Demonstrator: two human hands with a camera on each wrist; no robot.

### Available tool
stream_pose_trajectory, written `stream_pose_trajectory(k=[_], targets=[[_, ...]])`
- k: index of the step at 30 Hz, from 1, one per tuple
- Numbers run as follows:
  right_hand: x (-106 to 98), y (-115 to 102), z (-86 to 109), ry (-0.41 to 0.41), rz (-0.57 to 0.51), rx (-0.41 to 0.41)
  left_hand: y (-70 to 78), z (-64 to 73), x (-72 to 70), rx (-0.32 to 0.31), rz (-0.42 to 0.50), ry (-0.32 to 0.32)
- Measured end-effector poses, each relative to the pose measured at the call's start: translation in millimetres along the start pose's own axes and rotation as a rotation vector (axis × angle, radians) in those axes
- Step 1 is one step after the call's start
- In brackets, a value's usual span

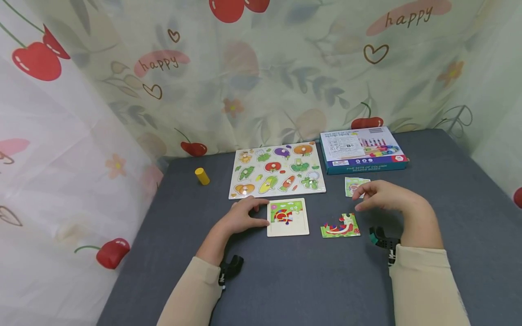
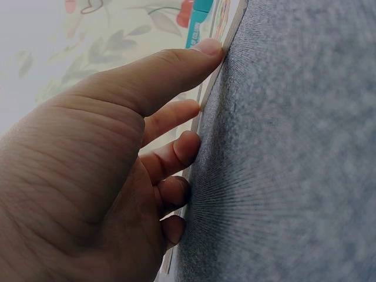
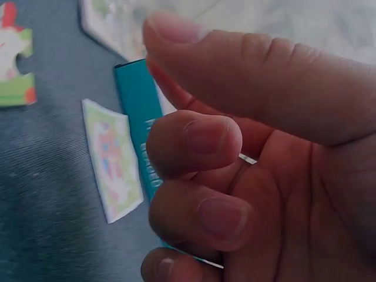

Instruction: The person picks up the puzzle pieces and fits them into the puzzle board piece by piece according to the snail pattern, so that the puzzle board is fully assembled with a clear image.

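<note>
A small square wooden puzzle tray [image 1: 299,229] lies in front of the person, with joined picture pieces [image 1: 290,206] in its upper left part and bare wood elsewhere. My left hand [image 1: 244,216] touches the tray's left edge with thumb and index fingertip spread apart; the left wrist view shows the thumb [image 2: 153,76] at that edge and the other fingers loosely bent. To the right of the tray lie green and red jigsaw pieces [image 1: 346,228] in an L shape. Above the table near them hovers my right hand [image 1: 381,195], fingers loosely curled, nothing visible between them.
Behind the tray lies a vegetable puzzle board [image 1: 261,179]. A box [image 1: 363,151] labelled for beaded columns stands at the back right, with a small picture card [image 1: 351,184] before it. A yellow cylinder [image 1: 202,176] stands at the left. Printed curtains [image 1: 261,86] border the table.
</note>
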State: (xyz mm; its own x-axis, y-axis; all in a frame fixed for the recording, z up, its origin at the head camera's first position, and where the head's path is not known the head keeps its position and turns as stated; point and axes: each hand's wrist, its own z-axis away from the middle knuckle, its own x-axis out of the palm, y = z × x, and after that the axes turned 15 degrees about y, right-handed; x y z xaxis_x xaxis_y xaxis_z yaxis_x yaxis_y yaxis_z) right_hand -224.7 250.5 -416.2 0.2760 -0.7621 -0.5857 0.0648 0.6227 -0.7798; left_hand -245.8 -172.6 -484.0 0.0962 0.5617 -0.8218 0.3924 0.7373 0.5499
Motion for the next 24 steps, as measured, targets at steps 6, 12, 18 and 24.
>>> stream_pose_trajectory(k=[6,12,18,24], targets=[[7,13,-8.2,-0.047,0.008,0.040,-0.8,0.0,0.3,0.003,-0.002,0.003],[12,15,-10.8,-0.066,0.046,0.070,-0.3,-0.2,-0.2,0.001,-0.003,0.000],[18,12,-12.8,-0.069,0.094,0.113,0.0,0.2,-0.7,0.005,-0.005,0.001],[26,6,-14.5,-0.050,0.162,0.116,0.1,0.1,0.0,0.004,-0.004,0.002]])
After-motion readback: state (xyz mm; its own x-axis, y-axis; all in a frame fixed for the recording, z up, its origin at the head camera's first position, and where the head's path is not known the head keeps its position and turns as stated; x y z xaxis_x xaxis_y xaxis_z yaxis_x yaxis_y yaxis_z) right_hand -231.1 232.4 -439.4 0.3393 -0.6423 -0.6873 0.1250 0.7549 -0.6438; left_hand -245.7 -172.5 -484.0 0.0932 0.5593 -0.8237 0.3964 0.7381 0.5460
